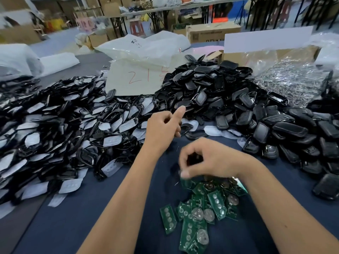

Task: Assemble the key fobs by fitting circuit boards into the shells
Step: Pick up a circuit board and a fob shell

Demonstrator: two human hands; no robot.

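Hands over the boards, shells heaped behind

We see the right hand (207, 160) hovering just above the near pile of green boards (200, 204) on the blue table (73, 226). Its grip is curled round something dark, which looks like a shell, though blur keeps us from being sure; the thumb tip lies against the top of the board pile. The left hand (163, 125) is farther out, near the edge of the shell heaps, fingers folded in with the thumb sticking up; we cannot tell whether its grip holds anything.

A heap of black frames with white pads (55, 125) spreads across the left of the table. A taller heap of black shells (229, 101) rises at centre right and runs down the right side. Between the two heaps, behind, lies a white sheet (135, 79) with red writing. At far right is a clear bag of metal parts (286, 77), with a box (256, 50) behind it
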